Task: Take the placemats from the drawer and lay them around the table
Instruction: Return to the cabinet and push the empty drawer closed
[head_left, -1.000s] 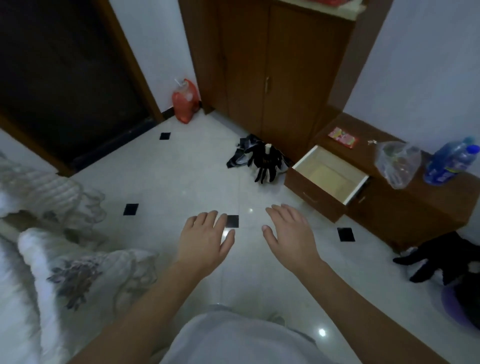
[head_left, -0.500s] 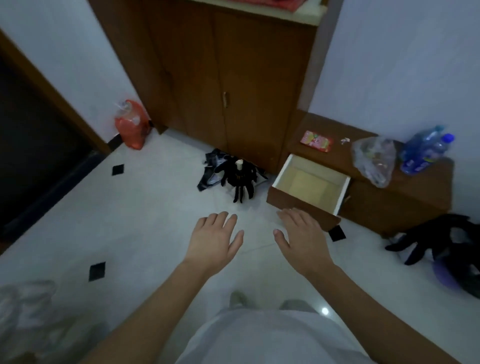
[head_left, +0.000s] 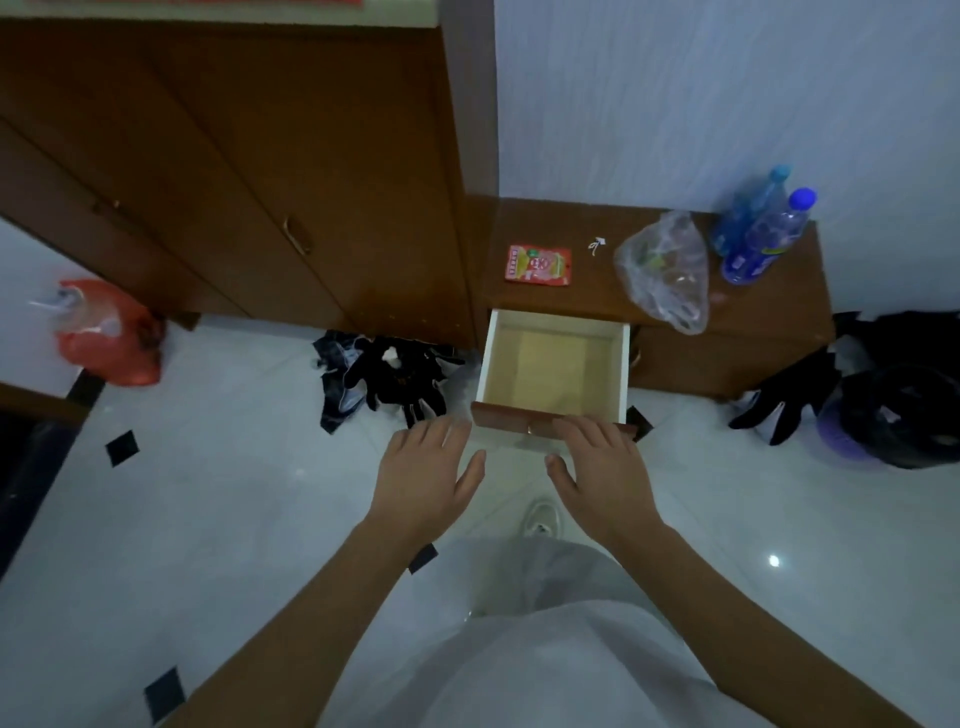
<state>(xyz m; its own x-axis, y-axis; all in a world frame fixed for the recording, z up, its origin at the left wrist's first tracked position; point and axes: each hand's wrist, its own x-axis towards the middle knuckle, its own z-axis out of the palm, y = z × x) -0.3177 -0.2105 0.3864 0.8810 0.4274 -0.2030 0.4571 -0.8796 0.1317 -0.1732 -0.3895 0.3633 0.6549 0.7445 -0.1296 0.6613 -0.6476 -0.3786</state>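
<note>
Reaching forward over a white tiled floor (head_left: 234, 493), the left hand (head_left: 426, 467) and right hand (head_left: 602, 467) hover side by side, palms down, each grip wide and holding nothing. Just beyond the fingertips is the open drawer (head_left: 485, 358) of a low wooden desk (head_left: 587, 291); the right fingers overlap its brown front edge, contact unclear, and a pale flat sheet (head_left: 553, 358) on its bottom may be a placemat. A tall wardrobe (head_left: 260, 156) stands close on the drawer's left with dark clothing (head_left: 400, 374) heaped at its foot, while open floor lies behind the hands.
</note>
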